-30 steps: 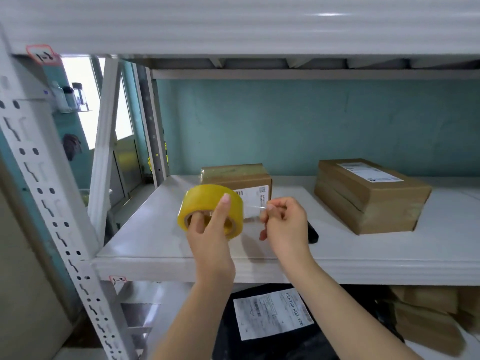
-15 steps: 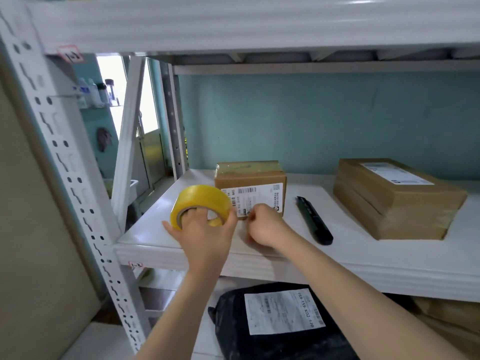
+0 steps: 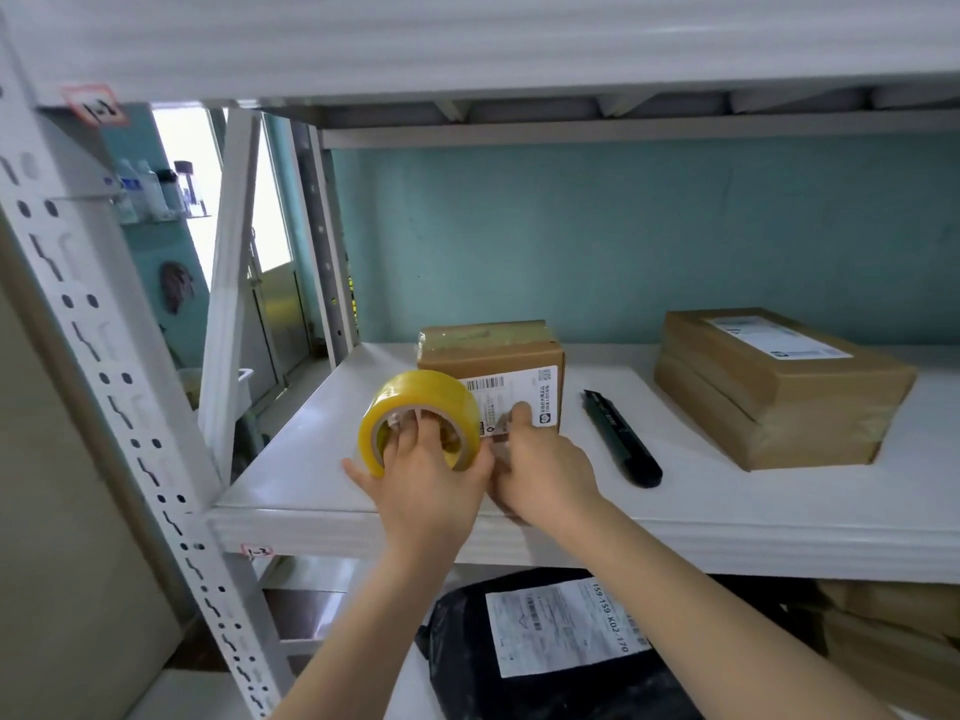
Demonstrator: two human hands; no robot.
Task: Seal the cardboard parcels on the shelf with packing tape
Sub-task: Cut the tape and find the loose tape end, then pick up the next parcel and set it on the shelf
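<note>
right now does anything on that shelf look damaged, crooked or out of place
Nothing looks damaged or spilled. The small parcel and the flat parcel both sit angled to the shelf edge rather than square. A black utility knife lies loose between them, apart from both. The left hand holds the tape roll.

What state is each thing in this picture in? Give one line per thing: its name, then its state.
tape roll: held off the shelf, fingers through its core
left hand: gripping the tape roll
right hand: pinching the tape's free end
small box: upright, top already taped
flat parcels: stacked, untouched
utility knife: lying on the shelf, unheld
black mailer bag: lying on the lower shelf
</note>
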